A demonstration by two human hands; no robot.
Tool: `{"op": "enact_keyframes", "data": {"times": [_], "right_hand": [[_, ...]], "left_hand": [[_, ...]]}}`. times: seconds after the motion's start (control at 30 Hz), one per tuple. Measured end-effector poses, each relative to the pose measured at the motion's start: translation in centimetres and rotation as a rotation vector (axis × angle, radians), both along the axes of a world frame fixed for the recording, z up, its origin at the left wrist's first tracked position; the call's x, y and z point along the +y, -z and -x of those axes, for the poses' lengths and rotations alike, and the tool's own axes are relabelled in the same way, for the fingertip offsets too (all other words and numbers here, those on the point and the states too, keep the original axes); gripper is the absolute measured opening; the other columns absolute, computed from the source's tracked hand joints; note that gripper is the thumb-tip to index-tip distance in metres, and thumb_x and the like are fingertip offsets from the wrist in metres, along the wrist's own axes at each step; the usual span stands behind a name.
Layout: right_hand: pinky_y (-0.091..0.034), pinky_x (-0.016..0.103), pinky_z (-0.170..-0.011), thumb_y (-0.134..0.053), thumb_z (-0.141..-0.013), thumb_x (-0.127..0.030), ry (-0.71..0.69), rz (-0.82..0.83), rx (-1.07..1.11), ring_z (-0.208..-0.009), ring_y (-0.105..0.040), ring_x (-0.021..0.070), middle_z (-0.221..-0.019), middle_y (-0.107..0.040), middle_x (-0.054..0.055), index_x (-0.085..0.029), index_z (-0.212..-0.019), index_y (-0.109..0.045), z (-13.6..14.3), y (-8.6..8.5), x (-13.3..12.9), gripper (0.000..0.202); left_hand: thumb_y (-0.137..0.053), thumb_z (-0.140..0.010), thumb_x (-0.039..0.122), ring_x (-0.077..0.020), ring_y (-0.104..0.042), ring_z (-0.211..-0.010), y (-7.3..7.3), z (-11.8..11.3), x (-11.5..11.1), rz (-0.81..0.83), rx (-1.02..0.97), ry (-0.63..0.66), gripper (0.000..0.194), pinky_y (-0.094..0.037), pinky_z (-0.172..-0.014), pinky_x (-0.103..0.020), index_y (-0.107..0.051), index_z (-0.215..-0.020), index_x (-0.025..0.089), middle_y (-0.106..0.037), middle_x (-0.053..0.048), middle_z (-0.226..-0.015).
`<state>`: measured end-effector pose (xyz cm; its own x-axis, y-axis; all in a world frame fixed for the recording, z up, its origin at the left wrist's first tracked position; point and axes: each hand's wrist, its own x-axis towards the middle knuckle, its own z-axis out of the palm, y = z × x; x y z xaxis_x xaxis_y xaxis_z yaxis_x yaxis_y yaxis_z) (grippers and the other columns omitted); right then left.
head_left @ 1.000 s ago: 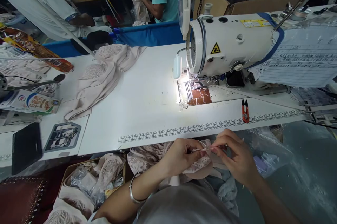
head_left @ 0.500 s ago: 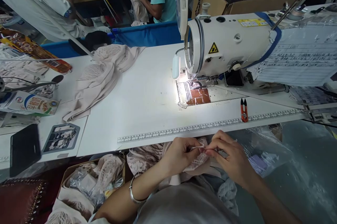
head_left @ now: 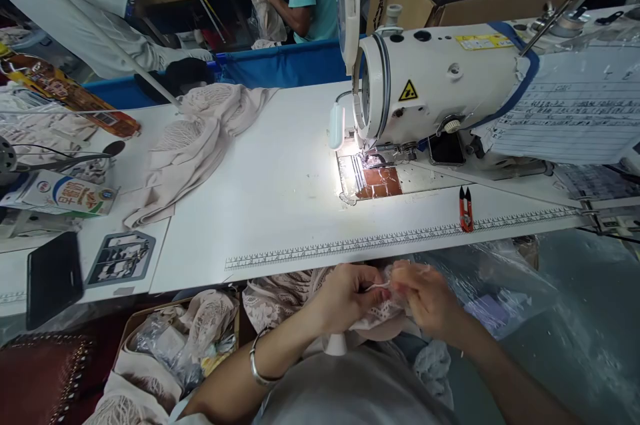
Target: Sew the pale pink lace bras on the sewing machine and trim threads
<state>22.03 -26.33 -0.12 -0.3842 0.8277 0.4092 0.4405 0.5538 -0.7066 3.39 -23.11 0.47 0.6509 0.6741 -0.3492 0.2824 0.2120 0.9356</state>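
A carton (head_left: pixel 60 193) and a bottle (head_left: pixel 65 92) sit at the left end of the white bench (head_left: pixel 265 178). Next comes a crumpled pale garment (head_left: pixel 193 145). At the front edge, the person's left hand (head_left: pixel 345 296) pinches lace fabric (head_left: pixel 383 316) bunched by the lap. The right hand (head_left: pixel 425 297) bends closely against it, too blurred to tell its grip. Rightmost, red snips (head_left: pixel 466 212) lie before the sewing machine (head_left: pixel 440 82).
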Motion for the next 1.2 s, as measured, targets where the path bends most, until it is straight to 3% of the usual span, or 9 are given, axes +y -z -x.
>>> {"op": "enact_keyframes", "data": {"times": [0.13,0.3,0.4,0.5,0.6,0.7,0.87,1.0,1.2], "right_hand": [[-0.033,0.025,-0.053,-0.036,-0.082,0.004,0.084,-0.119,-0.132,-0.054,-0.041,0.013,-0.06,-0.041,-0.004,-0.024,-0.071,-0.038,0.6,0.6,-0.5,0.03],[-0.04,0.027,-0.055,-0.037,-0.087,0.002,0.239,-0.247,-0.318,-0.057,-0.051,0.0158,-0.066,-0.054,-0.001,-0.024,-0.08,-0.05,-2.0,1.4,-0.3,0.03],[-0.038,0.026,-0.049,-0.043,-0.096,-0.011,0.42,-0.078,-0.248,-0.051,-0.05,0.0149,-0.063,-0.055,-0.002,-0.024,-0.087,-0.051,-3.7,1.5,0.2,0.018],[-0.039,0.023,-0.048,-0.045,-0.104,-0.037,0.141,0.287,-0.082,-0.05,-0.048,0.0118,-0.066,-0.054,-0.004,-0.024,-0.092,-0.053,-3.2,0.7,0.2,0.019],[-0.042,0.024,-0.055,-0.039,-0.105,-0.048,-0.063,0.338,0.015,-0.061,-0.051,0.0129,-0.071,-0.052,-0.001,-0.022,-0.079,-0.057,-2.2,-0.4,0.1,0.041],[-0.038,0.024,-0.051,-0.048,-0.104,-0.041,0.081,0.132,-0.02,-0.055,-0.045,0.0115,-0.065,-0.047,-0.002,-0.022,-0.074,-0.058,-2.2,-1.4,0.1,0.037],[-0.039,0.02,-0.044,-0.047,-0.105,-0.028,0.18,-0.085,-0.215,-0.049,-0.046,0.0084,-0.072,-0.056,-0.001,-0.021,-0.108,-0.062,-2.5,-2.1,-1.0,0.017],[-0.044,0.019,-0.047,-0.035,-0.103,-0.008,0.182,-0.16,-0.443,-0.059,-0.055,0.0098,-0.088,-0.061,0.005,-0.02,-0.152,-0.04,-1.7,-1.8,-2.4,0.052],[-0.052,0.032,-0.072,-0.053,-0.095,0.001,0.186,-0.401,-0.608,-0.076,-0.062,0.0166,-0.086,-0.065,0.004,-0.017,-0.156,-0.037,-0.8,-1.8,-2.5,0.066]], "left_hand": [[-0.061,-0.087,0.031,-0.0096,-0.045,-0.06,0.4,0.0,0.1,-0.024,0.044,-0.027,0.02,-0.035,-0.057,-0.02,-0.064,-0.077,0.014,-0.056,0.001,-0.066],[-0.061,-0.087,0.031,-0.0083,-0.041,-0.058,-0.6,0.6,0.1,0.035,-0.047,-0.001,0.024,-0.033,-0.055,-0.019,-0.057,-0.07,0.015,-0.051,0.002,-0.065],[-0.062,-0.089,0.034,-0.0083,-0.042,-0.058,-1.3,0.8,0.0,0.06,-0.073,-0.023,0.029,-0.033,-0.055,-0.02,-0.057,-0.068,0.014,-0.053,0.002,-0.066],[-0.059,-0.092,0.029,-0.0086,-0.048,-0.06,-1.9,0.7,0.1,0.025,-0.103,0.002,0.022,-0.036,-0.057,-0.019,-0.065,-0.077,0.013,-0.06,0.0,-0.071],[-0.058,-0.094,0.023,-0.0096,-0.054,-0.063,-2.0,0.8,0.0,-0.076,-0.089,0.048,0.019,-0.04,-0.058,-0.019,-0.071,-0.086,0.013,-0.066,-0.002,-0.075],[-0.058,-0.096,0.019,-0.0104,-0.058,-0.062,-1.1,1.0,-0.4,-0.414,-0.008,-0.027,0.019,-0.042,-0.057,-0.019,-0.073,-0.085,0.014,-0.067,-0.002,-0.073],[-0.059,-0.094,0.011,-0.0129,-0.056,-0.063,1.0,0.9,-1.4,-1.372,0.049,-0.286,0.014,-0.045,-0.054,-0.023,-0.067,-0.105,0.008,-0.062,-0.005,-0.078],[-0.047,-0.092,0.002,-0.0135,-0.047,-0.059,0.5,0.7,-1.2,-1.587,-0.027,-0.194,0.018,-0.041,-0.052,-0.025,-0.06,-0.083,0.012,-0.05,0.0,-0.066],[-0.05,-0.088,0.0,-0.0119,-0.042,-0.058,0.1,0.4,-0.9,-1.692,-0.037,-0.197,0.025,-0.037,-0.053,-0.025,-0.053,-0.069,0.015,-0.046,0.001,-0.065]]}}
